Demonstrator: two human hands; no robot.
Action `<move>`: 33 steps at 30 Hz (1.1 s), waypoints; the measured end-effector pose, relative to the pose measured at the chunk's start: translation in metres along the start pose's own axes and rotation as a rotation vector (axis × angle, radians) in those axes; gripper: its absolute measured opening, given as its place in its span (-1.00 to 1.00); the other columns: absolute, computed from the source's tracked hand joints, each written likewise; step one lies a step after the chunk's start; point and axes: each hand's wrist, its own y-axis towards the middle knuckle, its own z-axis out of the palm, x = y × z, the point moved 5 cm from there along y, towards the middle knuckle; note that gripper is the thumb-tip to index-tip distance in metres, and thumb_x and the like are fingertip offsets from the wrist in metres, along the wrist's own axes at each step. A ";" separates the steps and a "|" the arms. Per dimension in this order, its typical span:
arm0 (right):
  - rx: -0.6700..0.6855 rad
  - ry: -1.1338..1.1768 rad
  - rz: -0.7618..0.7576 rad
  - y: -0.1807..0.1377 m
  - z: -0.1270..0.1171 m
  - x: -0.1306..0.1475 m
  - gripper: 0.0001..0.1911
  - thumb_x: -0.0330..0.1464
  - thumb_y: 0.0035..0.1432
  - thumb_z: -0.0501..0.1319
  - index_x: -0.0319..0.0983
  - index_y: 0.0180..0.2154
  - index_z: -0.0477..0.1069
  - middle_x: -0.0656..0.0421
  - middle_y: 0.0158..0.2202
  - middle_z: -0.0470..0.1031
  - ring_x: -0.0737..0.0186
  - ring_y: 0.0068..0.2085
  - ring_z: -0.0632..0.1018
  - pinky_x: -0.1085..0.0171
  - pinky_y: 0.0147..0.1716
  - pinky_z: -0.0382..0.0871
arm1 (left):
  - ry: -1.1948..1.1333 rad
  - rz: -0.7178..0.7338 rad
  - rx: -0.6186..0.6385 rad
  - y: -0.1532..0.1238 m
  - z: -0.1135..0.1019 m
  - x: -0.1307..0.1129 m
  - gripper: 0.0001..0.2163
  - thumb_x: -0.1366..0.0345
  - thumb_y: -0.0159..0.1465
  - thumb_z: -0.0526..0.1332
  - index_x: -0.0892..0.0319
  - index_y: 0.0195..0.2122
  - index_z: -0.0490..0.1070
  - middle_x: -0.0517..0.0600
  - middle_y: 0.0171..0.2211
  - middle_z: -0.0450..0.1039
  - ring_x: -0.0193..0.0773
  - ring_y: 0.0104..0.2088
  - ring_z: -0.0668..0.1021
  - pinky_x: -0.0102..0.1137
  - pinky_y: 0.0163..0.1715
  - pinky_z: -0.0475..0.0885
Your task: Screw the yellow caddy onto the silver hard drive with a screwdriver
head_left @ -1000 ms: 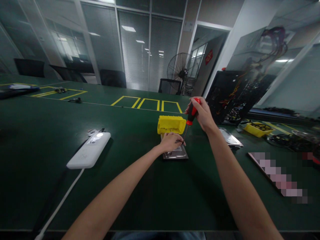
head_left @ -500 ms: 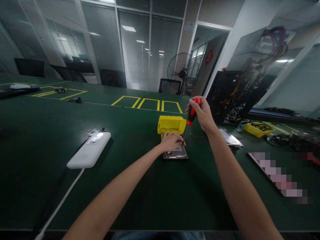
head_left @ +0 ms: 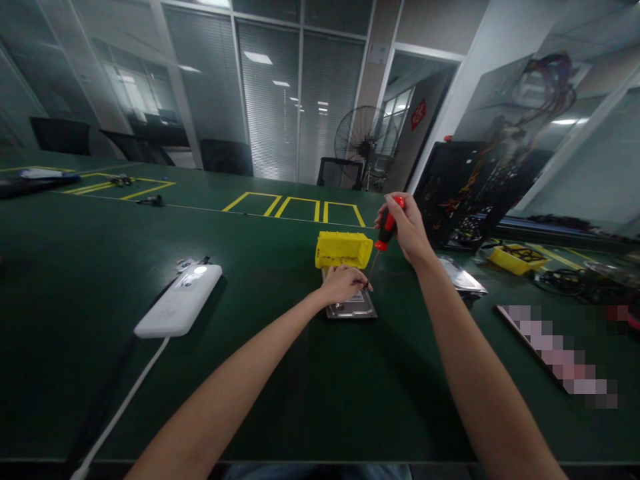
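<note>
A flat metal hard drive (head_left: 355, 308) lies on the green table (head_left: 280, 373) in front of me. My left hand (head_left: 343, 283) rests on top of it, fingers curled and pressing it down. My right hand (head_left: 407, 227) is closed round the red and black handle of a screwdriver (head_left: 387, 230), held nearly upright. Its thin shaft slants down to the drive's far right corner, beside my left fingertips. A yellow plastic parts box (head_left: 343, 249) stands just behind the drive.
A white power bank (head_left: 179, 308) with a white cable lies at the left. At the right sit a silver tray (head_left: 463, 277), an open black computer case (head_left: 463, 193), a yellow tray (head_left: 515, 257) with cables, and a flat board. A fan (head_left: 365, 137) stands beyond the table.
My right hand has turned a little on the screwdriver handle and shifted slightly right. My left hand stays on the drive.
</note>
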 end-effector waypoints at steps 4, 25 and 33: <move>0.036 0.052 0.027 0.000 0.001 -0.002 -0.76 -0.20 0.11 0.16 -0.11 -0.18 0.24 0.29 -0.40 0.33 0.42 -0.47 0.43 0.36 -0.47 0.43 | -0.008 0.007 -0.003 0.000 0.001 0.001 -0.73 0.32 0.29 -0.01 0.01 -0.18 0.48 -0.16 0.03 0.40 -0.11 0.07 0.32 -0.16 -0.01 0.15; 0.065 0.009 0.004 -0.002 0.007 0.006 -0.75 -0.21 0.07 0.22 -0.14 -0.22 0.26 0.27 -0.40 0.34 0.40 -0.47 0.46 0.34 -0.48 0.44 | -0.032 -0.010 -0.046 0.003 0.004 0.006 -0.71 0.40 0.27 -0.03 0.05 -0.18 0.46 -0.16 0.01 0.43 -0.13 0.07 0.34 -0.16 -0.01 0.17; 0.048 0.032 0.009 -0.002 0.007 0.006 -0.72 -0.22 0.05 0.25 -0.16 -0.22 0.25 0.25 -0.38 0.39 0.40 -0.45 0.48 0.31 -0.41 0.47 | -0.039 0.004 -0.040 0.004 0.004 0.006 -0.72 0.41 0.23 -0.02 0.07 -0.23 0.47 -0.16 -0.02 0.44 -0.11 0.04 0.36 -0.14 -0.01 0.17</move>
